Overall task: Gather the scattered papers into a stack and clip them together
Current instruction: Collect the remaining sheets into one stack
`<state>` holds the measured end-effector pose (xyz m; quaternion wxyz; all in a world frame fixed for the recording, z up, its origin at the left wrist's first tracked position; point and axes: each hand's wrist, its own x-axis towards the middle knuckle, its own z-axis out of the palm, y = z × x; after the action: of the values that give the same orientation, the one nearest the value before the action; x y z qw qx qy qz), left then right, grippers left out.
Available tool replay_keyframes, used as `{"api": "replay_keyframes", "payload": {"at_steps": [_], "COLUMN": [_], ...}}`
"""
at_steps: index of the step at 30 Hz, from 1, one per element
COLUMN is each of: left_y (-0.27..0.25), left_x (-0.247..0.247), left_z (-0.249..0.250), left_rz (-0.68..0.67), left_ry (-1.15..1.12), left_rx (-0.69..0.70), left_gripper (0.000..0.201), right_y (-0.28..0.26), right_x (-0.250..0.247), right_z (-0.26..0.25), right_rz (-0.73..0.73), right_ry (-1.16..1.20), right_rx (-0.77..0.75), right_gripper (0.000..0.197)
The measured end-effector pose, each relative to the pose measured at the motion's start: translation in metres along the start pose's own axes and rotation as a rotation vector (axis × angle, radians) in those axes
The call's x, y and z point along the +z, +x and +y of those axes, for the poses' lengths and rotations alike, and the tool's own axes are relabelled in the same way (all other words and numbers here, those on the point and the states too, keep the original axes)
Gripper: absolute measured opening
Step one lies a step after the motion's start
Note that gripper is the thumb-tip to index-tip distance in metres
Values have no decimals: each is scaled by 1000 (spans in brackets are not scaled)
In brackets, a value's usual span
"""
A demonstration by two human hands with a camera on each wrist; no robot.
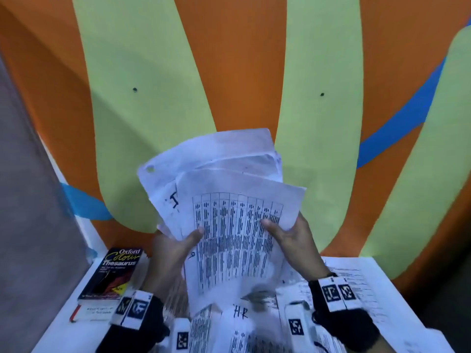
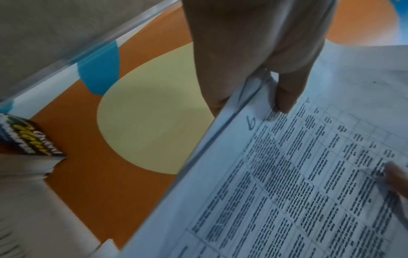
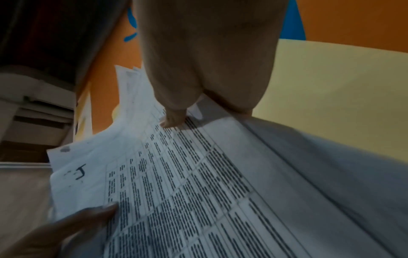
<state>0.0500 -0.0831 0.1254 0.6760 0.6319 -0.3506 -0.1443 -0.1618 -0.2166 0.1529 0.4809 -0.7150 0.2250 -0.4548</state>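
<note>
The papers [image 1: 229, 200] are seen as thin, matt white paper, printed with black tables and creased at the corners, one sheet punched with a hole. The thesaurus [image 1: 112, 273] is bound in a glossy card cover, its page edges rough in the left wrist view. The bench [image 1: 66, 335] is shown as a smooth white surface. The wall [image 1: 242, 59] is coated in flat, matt paint. The wrist bands [image 1: 356, 327] are made of black cloth, with matt printed markers fixed on them.
</note>
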Motion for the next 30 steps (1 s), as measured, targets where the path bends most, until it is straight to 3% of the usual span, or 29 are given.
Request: {"api": "replay_keyframes", "payload": {"at_steps": [2,6,9,12,15,17,19,20,21,23,24,25,27,30], "left_y": [3,-7,-10,-11,-8,-9,-11,-12,-12,-12,-11,-10,-7,-1], "left_x": [4,16,21,22,20,19,20,21,22,23,25,26,28,30], "left_z": [6,-3,-11,-11,-19,-27,-33,-36,-35,-32,-28,-23,-10,6], "left_rz": [-37,-106,-94,-130,-158,-120,-66,-44,-31,-32,-43,-36,5,31], "left_ry": [-2,-72,-61,-96,-65,-5,65,90,107,113,103,96,53,-57], "left_rx": [31,16,20,31,-11,-59,-82,-78,-81,-61,-44,-29,18,80], "left_gripper": [77,67,58,50,39,45,50,51,50,48,49,50,45,7], "right_y": [4,4,10,21,26,26,20,15,10,0,-3,-3,-1,2], "right_x": [-2,-5,-11,-15,-19,-22,-24,-25,-25,-22,-19,-16,-12,-5], "right_z": [-8,-10,-6,-7,-5,5,20,30,43,64,68,70,63,38], "right_rz": [44,140,138,83,25,120,178,130,57,-13,16,69,145,143], "right_ry": [92,-15,-196,-405,-443,-307,-93,27,97,64,0,-70,-125,-88], "right_rx": [-26,-119,-263,-407,-405,-277,-77,14,92,170,172,163,104,-33], "right_gripper": [63,105,113,89,53,51,76,85,86,60,46,44,55,16]}}
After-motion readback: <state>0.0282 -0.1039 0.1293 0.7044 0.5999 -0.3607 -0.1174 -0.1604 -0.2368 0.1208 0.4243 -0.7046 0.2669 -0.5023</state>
